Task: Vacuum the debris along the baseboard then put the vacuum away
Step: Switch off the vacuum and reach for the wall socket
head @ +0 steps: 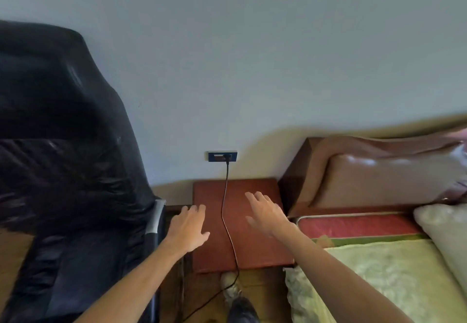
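Plug at twelve o'clock is probably wanting a straight pull; left hand and right hand are hovering empty.

One head-worn wide-angle view looks forward and down from just in front of the bedside surface, facing the wall behind it. Close range: left hand and right hand extend over the surface.

Red-brown nightstand at center against the wall, with an outlet just above it at 12 o'clock. Black chair at 9. Bed at 4, headboard at 3, pillow below it.
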`<state>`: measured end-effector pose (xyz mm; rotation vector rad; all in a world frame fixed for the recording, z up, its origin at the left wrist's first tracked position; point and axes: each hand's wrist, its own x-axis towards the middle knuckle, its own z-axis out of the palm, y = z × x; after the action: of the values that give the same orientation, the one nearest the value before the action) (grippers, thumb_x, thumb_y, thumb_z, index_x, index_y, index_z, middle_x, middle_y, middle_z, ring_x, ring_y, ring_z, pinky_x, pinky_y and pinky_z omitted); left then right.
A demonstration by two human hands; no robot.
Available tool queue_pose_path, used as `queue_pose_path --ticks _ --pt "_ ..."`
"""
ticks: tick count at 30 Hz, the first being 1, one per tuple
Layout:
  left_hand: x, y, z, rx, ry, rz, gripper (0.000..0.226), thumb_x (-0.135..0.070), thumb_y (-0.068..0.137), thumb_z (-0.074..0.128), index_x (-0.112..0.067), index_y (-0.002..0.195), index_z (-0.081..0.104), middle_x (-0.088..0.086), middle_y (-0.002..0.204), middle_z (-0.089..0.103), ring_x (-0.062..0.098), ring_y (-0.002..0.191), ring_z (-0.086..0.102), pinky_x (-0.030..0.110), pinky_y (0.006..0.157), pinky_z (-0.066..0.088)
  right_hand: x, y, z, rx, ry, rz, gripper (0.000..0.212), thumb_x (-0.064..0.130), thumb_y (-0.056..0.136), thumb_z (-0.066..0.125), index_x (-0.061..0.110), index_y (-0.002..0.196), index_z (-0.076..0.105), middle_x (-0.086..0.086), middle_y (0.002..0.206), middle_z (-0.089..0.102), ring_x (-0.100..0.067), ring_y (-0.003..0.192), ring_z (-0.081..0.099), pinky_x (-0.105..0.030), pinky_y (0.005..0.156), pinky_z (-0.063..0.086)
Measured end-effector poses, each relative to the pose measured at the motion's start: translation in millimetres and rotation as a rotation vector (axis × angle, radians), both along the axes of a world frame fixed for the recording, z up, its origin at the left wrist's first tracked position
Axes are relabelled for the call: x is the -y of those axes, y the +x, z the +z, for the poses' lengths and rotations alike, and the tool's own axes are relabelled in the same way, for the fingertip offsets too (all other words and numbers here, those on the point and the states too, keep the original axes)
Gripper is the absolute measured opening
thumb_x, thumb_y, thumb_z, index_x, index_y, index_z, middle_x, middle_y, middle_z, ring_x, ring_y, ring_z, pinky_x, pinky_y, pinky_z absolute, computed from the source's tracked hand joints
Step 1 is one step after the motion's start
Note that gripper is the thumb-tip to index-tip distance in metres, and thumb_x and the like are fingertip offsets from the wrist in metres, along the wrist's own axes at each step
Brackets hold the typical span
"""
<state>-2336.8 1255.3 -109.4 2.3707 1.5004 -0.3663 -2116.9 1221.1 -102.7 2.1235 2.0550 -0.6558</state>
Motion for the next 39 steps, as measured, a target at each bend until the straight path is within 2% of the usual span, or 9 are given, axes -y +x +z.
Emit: queue_pose_path --ticks 8,14,16,20,22,24,27,32,39 --pt "-79 53 -77 0.017 -0.164 0.096 0.062 -0.047 0.089 0.062 -0.015 0.136 0.038 0.003 0.126 0.056 0.023 0.117 0.052 0.036 0.086 0.054 -135 26 -81 -0.285 -0.012 -0.224 0.057 0.029 0.092 0.056 0.014 0.143 0.033 -0.011 0.134 0.046 -0.033 0.124 0.045 -0.043 0.096 0.044" --pt "-107 83 -149 0.297 -0.310 0.366 0.062 -0.044 0.089 0.064 -0.022 0.141 0.038 -0.001 0.126 0.058 0.017 0.119 0.056 0.032 0.096 0.050 -197 9 -146 -0.579 0.146 -0.538 0.045 0.025 0.092 0.061 0.012 0.132 0.045 -0.010 0.118 0.056 -0.027 0.104 0.057 -0.035 0.089 0.045" --pt "-107 90 -166 0.433 -0.329 0.474 0.054 -0.039 0.089 0.066 -0.021 0.136 0.048 -0.003 0.115 0.062 0.013 0.105 0.062 0.029 0.091 0.052 -207 -1 -163 -0.656 0.231 -0.620 0.035 0.025 0.089 0.064 0.014 0.120 0.050 -0.006 0.107 0.062 -0.021 0.090 0.061 -0.031 0.081 0.049" --pt "-101 100 -183 0.660 -0.318 0.627 0.012 -0.022 0.089 0.069 -0.021 0.100 0.064 -0.012 0.077 0.065 0.003 0.069 0.067 0.019 0.062 0.054 -218 -14 -178 -0.770 0.373 -0.795 0.020 0.017 0.087 0.068 0.012 0.101 0.053 0.002 0.086 0.066 -0.005 0.069 0.060 -0.006 0.062 0.039" --pt "-99 104 -183 0.731 -0.318 0.664 0.018 -0.016 0.090 0.068 -0.032 0.086 0.061 -0.009 0.071 0.067 0.003 0.065 0.068 0.017 0.058 0.054 -222 -17 -181 -0.792 0.426 -0.860 0.016 0.015 0.087 0.069 0.013 0.091 0.053 0.003 0.078 0.066 -0.001 0.065 0.059 -0.008 0.060 0.040" --pt "-97 105 -185 0.776 -0.328 0.676 0.029 -0.011 0.090 0.068 -0.037 0.083 0.058 -0.003 0.071 0.070 0.007 0.063 0.069 0.014 0.057 0.053 -226 -21 -185 -0.805 0.451 -0.917 0.017 0.017 0.086 0.069 0.013 0.087 0.053 0.005 0.072 0.065 -0.005 0.062 0.059 -0.020 0.060 0.045" --pt "-94 105 -189 0.842 -0.348 0.715 0.011 -0.008 0.089 0.069 -0.019 0.090 0.068 -0.003 0.073 0.071 0.008 0.062 0.069 0.012 0.059 0.052 -228 -26 -191 -0.834 0.459 -0.984 0.020 0.018 0.086 0.070 0.010 0.083 0.052 0.003 0.063 0.060 -0.016 0.056 0.055 -0.031 0.057 0.045" --pt "-91 105 -199 0.883 -0.350 0.755 0.006 -0.007 0.089 0.068 -0.013 0.090 0.071 -0.003 0.070 0.070 0.010 0.060 0.068 0.017 0.057 0.053 -226 -28 -196 -0.853 0.490 -1.016 0.022 0.015 0.086 0.070 0.012 0.077 0.050 0.005 0.057 0.055 -0.012 0.052 0.048 -0.017 0.051 0.038" --pt "-89 108 -198 0.919 -0.350 0.802 0.022 -0.005 0.088 0.070 -0.023 0.076 0.065 -0.003 0.068 0.069 0.006 0.061 0.068 0.027 0.056 0.060 -224 -30 -197 -0.833 0.531 -1.004 0.021 0.017 0.085 0.071 0.013 0.076 0.052 0.009 0.054 0.053 -0.010 0.052 0.048 -0.021 0.053 0.040"
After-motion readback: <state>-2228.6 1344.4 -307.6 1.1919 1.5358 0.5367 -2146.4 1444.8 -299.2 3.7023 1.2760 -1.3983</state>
